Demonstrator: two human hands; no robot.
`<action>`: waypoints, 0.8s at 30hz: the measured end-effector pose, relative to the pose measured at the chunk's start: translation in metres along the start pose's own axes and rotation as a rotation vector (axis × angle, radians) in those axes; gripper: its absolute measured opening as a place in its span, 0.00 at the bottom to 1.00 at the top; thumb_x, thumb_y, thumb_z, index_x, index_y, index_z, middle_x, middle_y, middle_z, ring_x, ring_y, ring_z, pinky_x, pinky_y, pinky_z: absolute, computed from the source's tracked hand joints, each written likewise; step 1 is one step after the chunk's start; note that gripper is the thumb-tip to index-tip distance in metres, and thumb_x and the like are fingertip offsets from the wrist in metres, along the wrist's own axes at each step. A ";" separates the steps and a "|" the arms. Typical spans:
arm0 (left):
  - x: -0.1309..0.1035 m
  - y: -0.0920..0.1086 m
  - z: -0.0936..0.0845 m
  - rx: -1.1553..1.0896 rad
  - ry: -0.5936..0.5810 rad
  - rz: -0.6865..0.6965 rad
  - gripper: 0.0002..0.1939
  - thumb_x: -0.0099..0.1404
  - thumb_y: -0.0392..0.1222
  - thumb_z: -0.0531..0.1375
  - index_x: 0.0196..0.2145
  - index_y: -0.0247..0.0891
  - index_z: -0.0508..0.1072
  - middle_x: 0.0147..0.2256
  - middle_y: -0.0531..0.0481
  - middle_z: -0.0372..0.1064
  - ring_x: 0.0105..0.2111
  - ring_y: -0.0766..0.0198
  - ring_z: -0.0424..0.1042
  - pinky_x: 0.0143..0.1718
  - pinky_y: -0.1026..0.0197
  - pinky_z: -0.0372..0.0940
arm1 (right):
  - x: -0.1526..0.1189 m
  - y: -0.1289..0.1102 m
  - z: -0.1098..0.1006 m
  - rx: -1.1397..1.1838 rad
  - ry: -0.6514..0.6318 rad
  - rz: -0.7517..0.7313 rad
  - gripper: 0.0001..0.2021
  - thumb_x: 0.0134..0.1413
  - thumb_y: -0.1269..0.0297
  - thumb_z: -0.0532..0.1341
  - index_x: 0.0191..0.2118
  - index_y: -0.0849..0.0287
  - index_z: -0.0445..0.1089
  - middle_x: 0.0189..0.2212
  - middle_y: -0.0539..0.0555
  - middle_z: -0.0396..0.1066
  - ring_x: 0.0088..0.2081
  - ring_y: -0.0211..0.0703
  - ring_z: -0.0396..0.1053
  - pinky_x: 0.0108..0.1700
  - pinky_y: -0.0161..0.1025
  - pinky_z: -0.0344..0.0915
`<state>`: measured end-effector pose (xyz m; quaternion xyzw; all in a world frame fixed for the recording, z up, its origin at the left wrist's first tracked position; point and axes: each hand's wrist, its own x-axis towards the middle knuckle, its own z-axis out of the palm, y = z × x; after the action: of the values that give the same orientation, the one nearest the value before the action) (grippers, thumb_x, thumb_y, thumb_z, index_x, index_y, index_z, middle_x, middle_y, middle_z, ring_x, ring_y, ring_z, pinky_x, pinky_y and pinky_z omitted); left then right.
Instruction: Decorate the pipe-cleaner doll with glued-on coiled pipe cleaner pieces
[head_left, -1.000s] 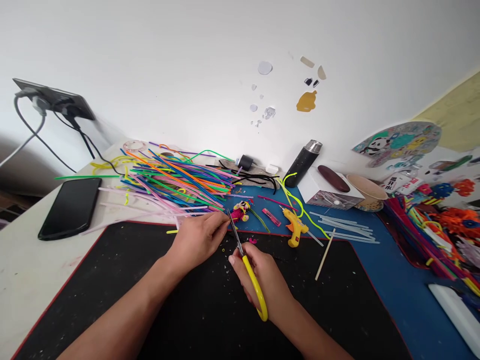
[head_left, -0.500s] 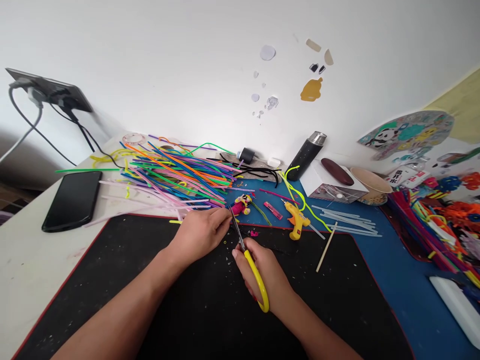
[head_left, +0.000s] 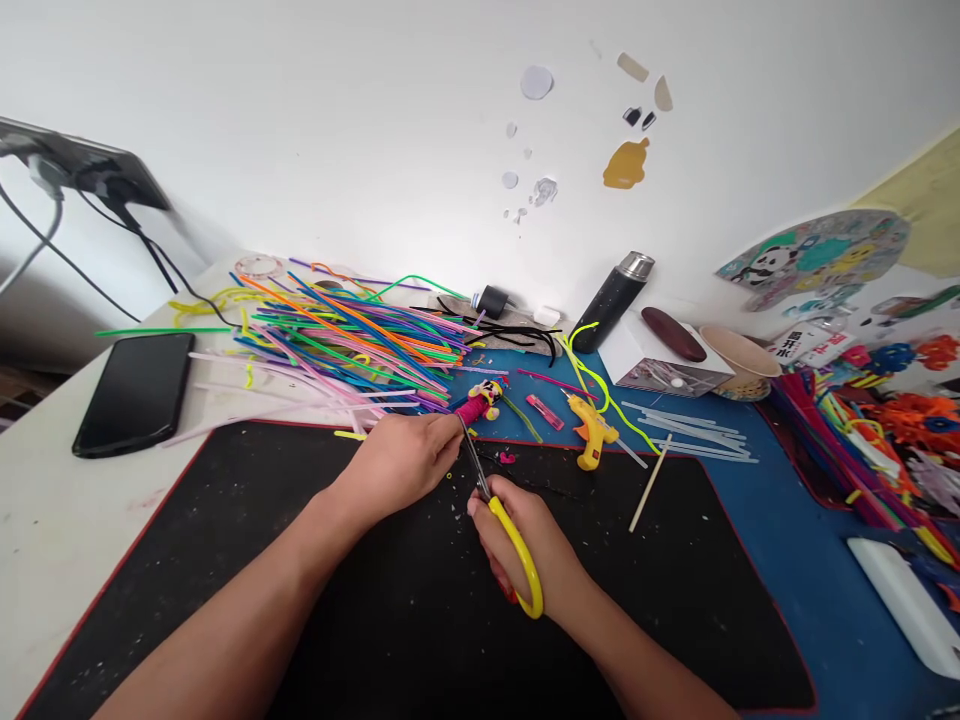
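My right hand (head_left: 525, 535) is closed on scissors (head_left: 517, 560) with yellow handles, their blades pointing up and left to the fingertips of my left hand (head_left: 409, 460). The fingers of my left hand are pinched together at the scissor tips; what they hold is too small to make out. Just beyond these fingertips is a small magenta and yellow figure (head_left: 480, 400). Pink scraps (head_left: 507, 458) lie on the black mat (head_left: 420, 620) to the right of the blades.
Behind my hands lies a pile of coloured pipe cleaners (head_left: 352, 340). A phone (head_left: 135, 395) is at the left. To the right are a yellow glue gun (head_left: 592, 430), glue sticks (head_left: 690, 430), a wooden stick (head_left: 649, 485), a black flask (head_left: 615, 300) and a tissue box (head_left: 656, 360).
The view has shifted slightly. More of the figure's magenta part shows beyond my left fingertips. Both hands stay in nearly the same pose, the scissors at the left fingertips.
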<state>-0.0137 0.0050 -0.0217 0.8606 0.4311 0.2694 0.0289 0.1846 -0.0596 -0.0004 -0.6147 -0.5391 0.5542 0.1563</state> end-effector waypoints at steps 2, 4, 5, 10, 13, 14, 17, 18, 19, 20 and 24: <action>0.000 0.000 -0.001 0.006 -0.024 -0.008 0.10 0.76 0.37 0.54 0.39 0.39 0.75 0.28 0.51 0.77 0.25 0.62 0.76 0.25 0.61 0.55 | 0.000 0.001 0.000 0.011 -0.008 -0.003 0.11 0.69 0.52 0.59 0.38 0.52 0.64 0.13 0.38 0.55 0.11 0.34 0.55 0.14 0.29 0.53; 0.000 0.000 -0.001 0.010 -0.048 -0.017 0.10 0.76 0.37 0.55 0.39 0.39 0.75 0.28 0.51 0.77 0.25 0.62 0.76 0.25 0.61 0.55 | 0.000 0.003 0.000 0.023 -0.016 -0.003 0.12 0.68 0.50 0.59 0.38 0.52 0.64 0.13 0.38 0.55 0.11 0.35 0.55 0.14 0.29 0.53; 0.000 -0.001 -0.001 0.011 -0.059 -0.022 0.10 0.76 0.37 0.54 0.39 0.39 0.75 0.28 0.51 0.77 0.25 0.62 0.76 0.25 0.61 0.55 | 0.000 0.004 0.000 0.029 -0.023 -0.002 0.13 0.68 0.49 0.59 0.39 0.52 0.64 0.13 0.38 0.55 0.11 0.35 0.55 0.13 0.30 0.53; 0.000 -0.002 0.001 0.006 -0.109 -0.047 0.12 0.76 0.39 0.53 0.37 0.40 0.75 0.28 0.51 0.77 0.27 0.61 0.77 0.27 0.61 0.57 | 0.003 0.006 -0.001 0.049 -0.058 0.001 0.14 0.68 0.47 0.60 0.38 0.52 0.64 0.13 0.37 0.54 0.11 0.36 0.55 0.13 0.30 0.54; -0.001 -0.003 0.002 0.000 -0.111 -0.055 0.12 0.76 0.39 0.54 0.36 0.40 0.74 0.28 0.51 0.76 0.27 0.61 0.76 0.27 0.61 0.56 | 0.003 0.004 -0.001 0.040 -0.052 0.013 0.14 0.68 0.48 0.60 0.38 0.51 0.63 0.13 0.37 0.53 0.11 0.35 0.55 0.12 0.29 0.54; -0.001 -0.003 0.003 -0.001 -0.108 -0.057 0.12 0.76 0.38 0.54 0.36 0.40 0.74 0.27 0.51 0.76 0.26 0.61 0.76 0.26 0.60 0.56 | 0.003 0.004 -0.001 0.039 -0.050 0.013 0.14 0.68 0.48 0.60 0.37 0.51 0.63 0.13 0.37 0.53 0.11 0.35 0.55 0.12 0.29 0.54; -0.001 -0.003 0.003 -0.004 -0.102 -0.059 0.11 0.76 0.38 0.54 0.34 0.40 0.73 0.26 0.51 0.75 0.25 0.60 0.75 0.26 0.60 0.54 | 0.003 0.006 -0.001 0.045 -0.047 0.007 0.14 0.69 0.48 0.59 0.37 0.52 0.63 0.13 0.37 0.53 0.11 0.35 0.55 0.12 0.29 0.54; -0.001 -0.002 0.003 -0.005 -0.101 -0.059 0.11 0.75 0.38 0.55 0.34 0.40 0.73 0.26 0.51 0.75 0.25 0.60 0.74 0.26 0.60 0.54 | 0.003 0.007 0.000 0.045 -0.047 0.006 0.13 0.69 0.49 0.59 0.37 0.52 0.63 0.13 0.37 0.54 0.11 0.35 0.55 0.12 0.29 0.54; -0.001 -0.002 0.003 -0.005 -0.101 -0.058 0.11 0.75 0.38 0.55 0.34 0.40 0.73 0.26 0.52 0.75 0.25 0.61 0.74 0.27 0.60 0.53 | 0.003 0.007 0.000 0.046 -0.045 0.002 0.13 0.69 0.49 0.59 0.37 0.52 0.63 0.13 0.38 0.54 0.11 0.36 0.56 0.12 0.29 0.54; -0.001 -0.002 0.004 -0.003 -0.101 -0.057 0.11 0.75 0.38 0.55 0.34 0.40 0.72 0.26 0.52 0.75 0.25 0.61 0.74 0.27 0.60 0.53 | 0.004 0.008 -0.001 0.047 -0.045 -0.003 0.13 0.69 0.49 0.59 0.37 0.52 0.64 0.13 0.38 0.54 0.12 0.36 0.56 0.12 0.29 0.55; -0.001 -0.003 0.004 0.007 -0.103 -0.060 0.12 0.76 0.38 0.55 0.33 0.41 0.72 0.26 0.52 0.75 0.25 0.61 0.74 0.27 0.60 0.53 | 0.005 0.010 -0.002 0.053 -0.059 -0.018 0.12 0.69 0.50 0.58 0.38 0.52 0.64 0.13 0.38 0.55 0.12 0.36 0.56 0.12 0.30 0.55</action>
<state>-0.0143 0.0067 -0.0262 0.8602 0.4555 0.2223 0.0561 0.1902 -0.0584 -0.0102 -0.5887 -0.5341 0.5849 0.1614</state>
